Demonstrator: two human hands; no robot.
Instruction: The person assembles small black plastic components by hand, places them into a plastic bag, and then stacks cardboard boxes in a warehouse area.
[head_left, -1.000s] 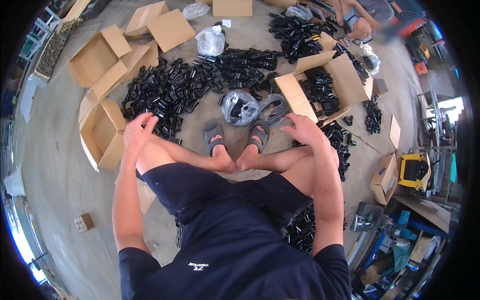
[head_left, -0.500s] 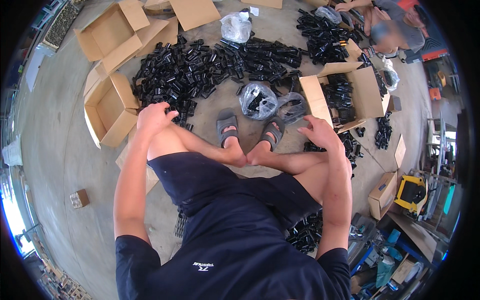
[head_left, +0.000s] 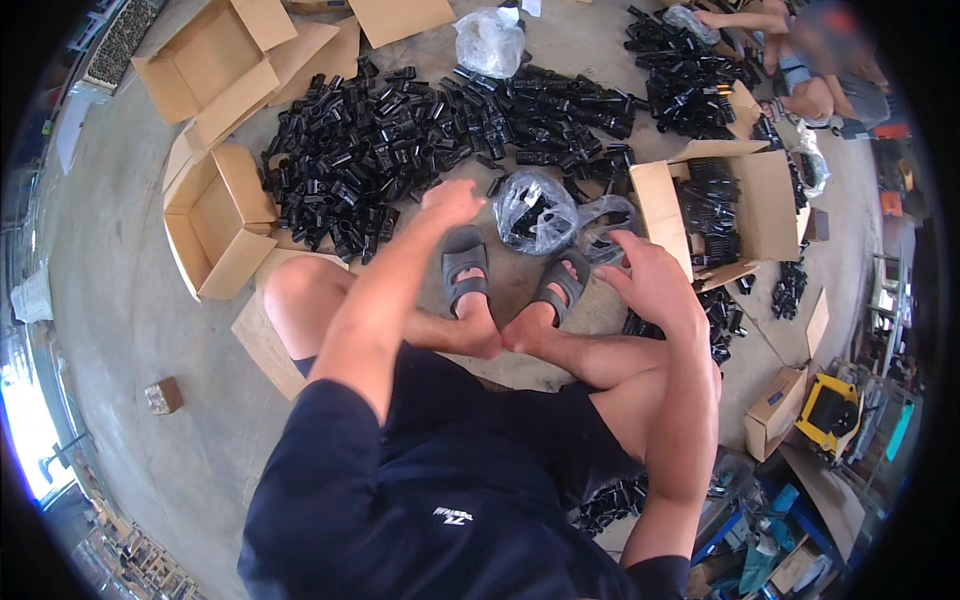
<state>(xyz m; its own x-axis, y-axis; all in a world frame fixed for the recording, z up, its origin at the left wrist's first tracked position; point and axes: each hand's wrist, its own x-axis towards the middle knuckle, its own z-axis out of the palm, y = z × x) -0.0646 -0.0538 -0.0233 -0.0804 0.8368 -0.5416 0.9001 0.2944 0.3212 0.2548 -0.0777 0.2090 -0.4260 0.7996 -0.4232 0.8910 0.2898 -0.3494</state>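
My left hand [head_left: 455,203] reaches out over the floor, just above my left sandal [head_left: 464,262]. Its fingers point toward a clear plastic bag [head_left: 528,220] that holds small black parts; I see nothing in the hand. Near my right sandal [head_left: 573,287], my right hand [head_left: 645,280] hangs with thumb and fingers apart. A second, crumpled clear bag [head_left: 612,210] lies just beyond its fingertips. Left of the bags spreads a large heap of short black tubular parts [head_left: 345,160].
An open cardboard box [head_left: 768,205] with rows of black parts stands at right. Open boxes [head_left: 205,235] lie at left. Another bag [head_left: 490,45] sits beyond the heap. A co-worker [head_left: 800,90] crouches at the far right beside another heap [head_left: 690,75]. A small block [head_left: 164,396] lies at left.
My left hand has left my left knee and swung forward and right toward the bag of black parts. My right hand has moved slightly nearer and stays spread.
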